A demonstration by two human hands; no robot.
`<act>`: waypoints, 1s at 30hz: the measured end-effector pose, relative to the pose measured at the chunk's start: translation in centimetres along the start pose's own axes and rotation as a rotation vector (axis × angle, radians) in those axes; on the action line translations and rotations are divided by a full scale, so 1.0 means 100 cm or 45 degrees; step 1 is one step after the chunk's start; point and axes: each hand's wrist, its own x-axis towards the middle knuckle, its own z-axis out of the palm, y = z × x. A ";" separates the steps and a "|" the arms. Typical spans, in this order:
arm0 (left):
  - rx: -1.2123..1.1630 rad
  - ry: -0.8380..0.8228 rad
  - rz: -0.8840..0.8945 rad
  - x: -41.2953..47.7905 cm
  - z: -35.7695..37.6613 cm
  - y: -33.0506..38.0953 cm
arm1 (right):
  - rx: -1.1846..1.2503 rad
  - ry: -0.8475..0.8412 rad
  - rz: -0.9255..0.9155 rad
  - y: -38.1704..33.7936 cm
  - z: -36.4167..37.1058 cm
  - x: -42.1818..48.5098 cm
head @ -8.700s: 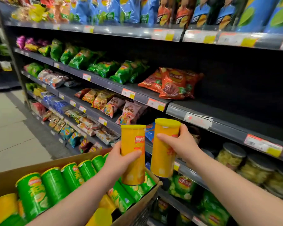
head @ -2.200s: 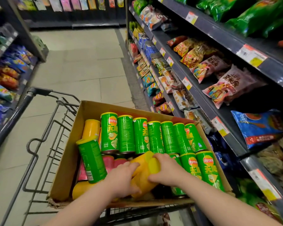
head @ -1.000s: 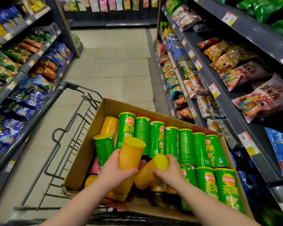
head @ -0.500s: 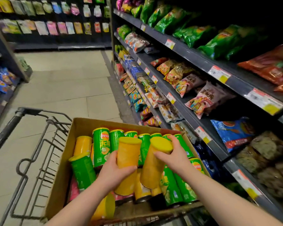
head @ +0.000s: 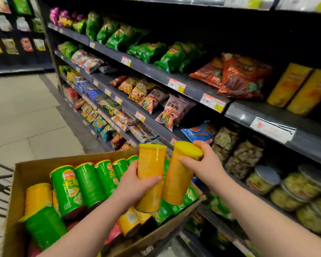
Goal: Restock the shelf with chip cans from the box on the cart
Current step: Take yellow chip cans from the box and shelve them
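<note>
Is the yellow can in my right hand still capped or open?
Capped: the yellow lid sits on the can under the right hand.

Two bare forearms, no sleeves in view, bare hands [head: 135, 184], no rings or watch visible

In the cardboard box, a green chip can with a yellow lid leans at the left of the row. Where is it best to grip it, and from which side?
Probably grip the green chip can with the yellow lid around its upper body, below the lid, coming from above and the open left. It leans lid-up in the cardboard box; a neighbouring can crowds its right side.
</note>
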 end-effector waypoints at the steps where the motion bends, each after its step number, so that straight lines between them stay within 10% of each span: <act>1: 0.004 -0.014 0.022 0.002 0.005 0.005 | -0.009 0.024 -0.002 -0.001 -0.009 -0.001; 30: -0.339 -0.336 0.387 0.045 0.224 0.213 | 0.002 0.662 -0.177 0.021 -0.344 0.109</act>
